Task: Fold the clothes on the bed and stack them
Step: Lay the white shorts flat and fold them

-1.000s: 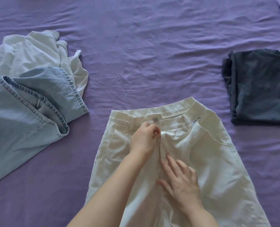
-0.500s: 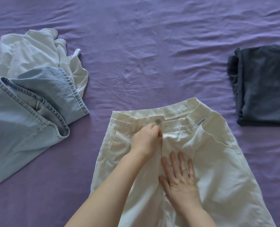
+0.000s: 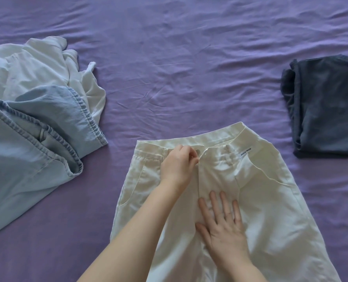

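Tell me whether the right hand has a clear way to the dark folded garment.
Probably yes: the right hand lies flat on the cream trousers, holding nothing, with only bare sheet before the dark folded garment.

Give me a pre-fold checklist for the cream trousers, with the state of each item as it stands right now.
1. cream trousers lie flat, front up: ok.
2. Waist button fastened: not ok; left hand pinches the waistband beside the open fly.
3. Front held down: ok; right hand presses flat below the fly.
4. Legs straight: cannot tell, they run out of frame.
5. Stack spot ready: ok; folded dark garment lies to the right.
6. Remaining pile kept apart: ok; light blue jeans and white garment sit to the left.
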`<action>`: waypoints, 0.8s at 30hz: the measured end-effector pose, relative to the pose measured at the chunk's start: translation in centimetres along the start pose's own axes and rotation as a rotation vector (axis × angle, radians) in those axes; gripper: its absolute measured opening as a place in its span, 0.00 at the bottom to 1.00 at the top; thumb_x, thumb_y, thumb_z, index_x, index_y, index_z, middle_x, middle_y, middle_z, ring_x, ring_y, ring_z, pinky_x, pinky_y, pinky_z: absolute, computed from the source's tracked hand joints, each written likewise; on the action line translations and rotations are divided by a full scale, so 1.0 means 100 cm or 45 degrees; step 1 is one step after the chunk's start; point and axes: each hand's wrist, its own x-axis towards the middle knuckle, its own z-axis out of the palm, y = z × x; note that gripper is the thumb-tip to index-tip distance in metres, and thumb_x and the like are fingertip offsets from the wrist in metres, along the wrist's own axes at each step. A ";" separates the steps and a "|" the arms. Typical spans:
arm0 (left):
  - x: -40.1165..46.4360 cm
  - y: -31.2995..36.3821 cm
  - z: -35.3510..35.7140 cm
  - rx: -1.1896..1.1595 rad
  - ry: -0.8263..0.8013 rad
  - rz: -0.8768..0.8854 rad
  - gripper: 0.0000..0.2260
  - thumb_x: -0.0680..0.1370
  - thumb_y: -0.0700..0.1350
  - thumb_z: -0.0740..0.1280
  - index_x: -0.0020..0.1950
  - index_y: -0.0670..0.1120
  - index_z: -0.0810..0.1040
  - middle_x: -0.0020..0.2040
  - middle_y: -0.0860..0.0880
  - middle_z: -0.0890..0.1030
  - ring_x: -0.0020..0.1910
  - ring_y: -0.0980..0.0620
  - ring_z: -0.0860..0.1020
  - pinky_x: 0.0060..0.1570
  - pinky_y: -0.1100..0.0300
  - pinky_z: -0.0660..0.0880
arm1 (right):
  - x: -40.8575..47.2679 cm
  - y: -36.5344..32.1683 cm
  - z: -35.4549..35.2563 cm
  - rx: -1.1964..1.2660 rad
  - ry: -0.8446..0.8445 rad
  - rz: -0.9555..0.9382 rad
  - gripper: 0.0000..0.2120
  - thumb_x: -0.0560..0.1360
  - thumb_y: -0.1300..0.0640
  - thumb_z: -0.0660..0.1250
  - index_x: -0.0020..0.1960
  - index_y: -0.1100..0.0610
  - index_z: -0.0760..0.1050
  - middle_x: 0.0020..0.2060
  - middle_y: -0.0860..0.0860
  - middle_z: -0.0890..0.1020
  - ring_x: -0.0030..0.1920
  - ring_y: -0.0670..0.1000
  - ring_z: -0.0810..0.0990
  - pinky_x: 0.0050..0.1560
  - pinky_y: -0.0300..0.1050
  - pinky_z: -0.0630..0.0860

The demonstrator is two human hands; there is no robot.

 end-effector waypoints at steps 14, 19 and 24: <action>0.020 0.007 -0.028 0.506 0.115 0.257 0.09 0.74 0.53 0.69 0.48 0.50 0.82 0.45 0.49 0.78 0.48 0.46 0.74 0.41 0.60 0.64 | 0.154 0.024 -0.076 0.107 0.399 -0.207 0.16 0.73 0.61 0.63 0.61 0.55 0.74 0.48 0.49 0.82 0.58 0.56 0.75 0.60 0.48 0.59; 0.025 0.007 -0.031 0.449 -0.214 0.137 0.13 0.79 0.57 0.59 0.51 0.53 0.80 0.51 0.53 0.77 0.57 0.48 0.67 0.54 0.54 0.59 | 0.156 0.032 -0.082 0.234 0.481 -0.265 0.06 0.72 0.55 0.63 0.41 0.55 0.77 0.32 0.48 0.76 0.43 0.52 0.70 0.52 0.44 0.63; 0.032 0.010 -0.036 0.265 -0.272 -0.030 0.16 0.79 0.53 0.60 0.35 0.48 0.74 0.36 0.53 0.72 0.52 0.47 0.67 0.51 0.54 0.60 | 0.155 0.027 -0.089 0.309 0.542 -0.293 0.07 0.74 0.55 0.63 0.40 0.54 0.78 0.32 0.47 0.76 0.42 0.51 0.72 0.57 0.47 0.64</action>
